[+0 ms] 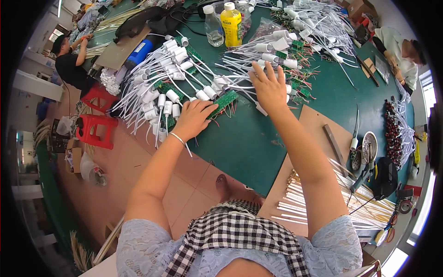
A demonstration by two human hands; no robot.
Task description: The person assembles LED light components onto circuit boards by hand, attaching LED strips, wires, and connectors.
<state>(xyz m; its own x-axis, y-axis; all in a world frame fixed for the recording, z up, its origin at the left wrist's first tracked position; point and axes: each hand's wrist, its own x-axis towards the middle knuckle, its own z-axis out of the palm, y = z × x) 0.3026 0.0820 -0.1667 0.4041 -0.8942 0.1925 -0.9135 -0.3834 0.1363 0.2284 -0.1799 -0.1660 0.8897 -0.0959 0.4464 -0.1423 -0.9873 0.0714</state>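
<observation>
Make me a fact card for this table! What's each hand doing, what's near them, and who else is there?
Left hand: at the near end of a green circuit board; grip unclear
Right hand: fingers spread over white cables with white cylinders
Table: green tabletop
Bottles: yellow bottle beside a clear bottle, beyond the cables
Floor: red plastic stools on the left
Other people: two, one each side

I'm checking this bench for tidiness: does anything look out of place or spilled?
Perhaps the yellow bottle and clear bottle: both stand capped on the green table beside the white cables. They look odd there, since a leak could wet the cables. I see no spill.
</observation>
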